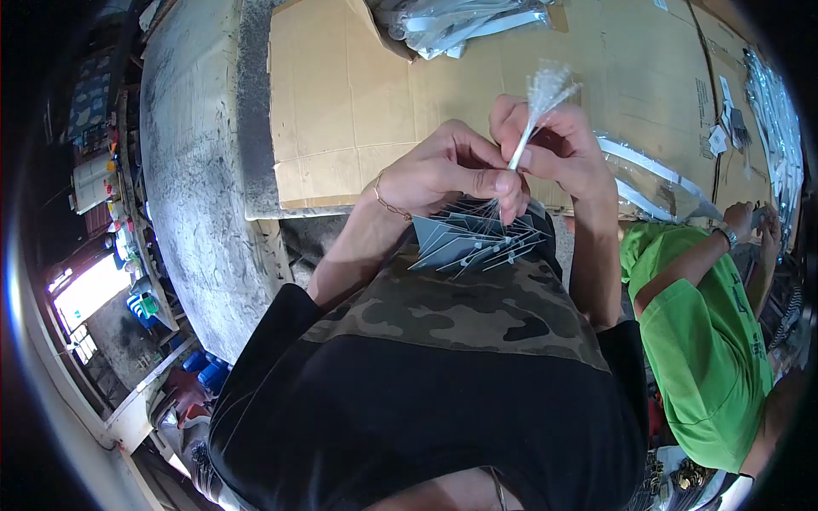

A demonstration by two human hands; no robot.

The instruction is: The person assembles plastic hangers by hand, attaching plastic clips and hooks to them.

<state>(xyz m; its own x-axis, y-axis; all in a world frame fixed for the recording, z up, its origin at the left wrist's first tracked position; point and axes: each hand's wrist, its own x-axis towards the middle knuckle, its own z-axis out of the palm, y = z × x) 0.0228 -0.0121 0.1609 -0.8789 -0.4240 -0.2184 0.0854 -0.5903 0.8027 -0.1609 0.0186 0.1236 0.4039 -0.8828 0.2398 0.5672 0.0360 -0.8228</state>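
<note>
A thin bundle of white strands (545,95) stands up between my hands, fanned out and frayed at its top and gathered into a narrow stem below. My right hand (558,145) closes its fingers and thumb around that stem. Just under it, my left hand (460,173) pinches the lower end of the bundle. Below the hands, dark grey cards (452,241) lie on my lap, with thin white strings and small white pieces strewn across them. Whether the strands run down to the cards is hidden by my fingers.
Brown cardboard (341,94) covers the table ahead, with clear plastic-wrapped strips (464,21) at its far side and more plastic strips (656,175) at right. A worn grey surface (187,170) stands left. A person in a green shirt (703,341) works close on my right.
</note>
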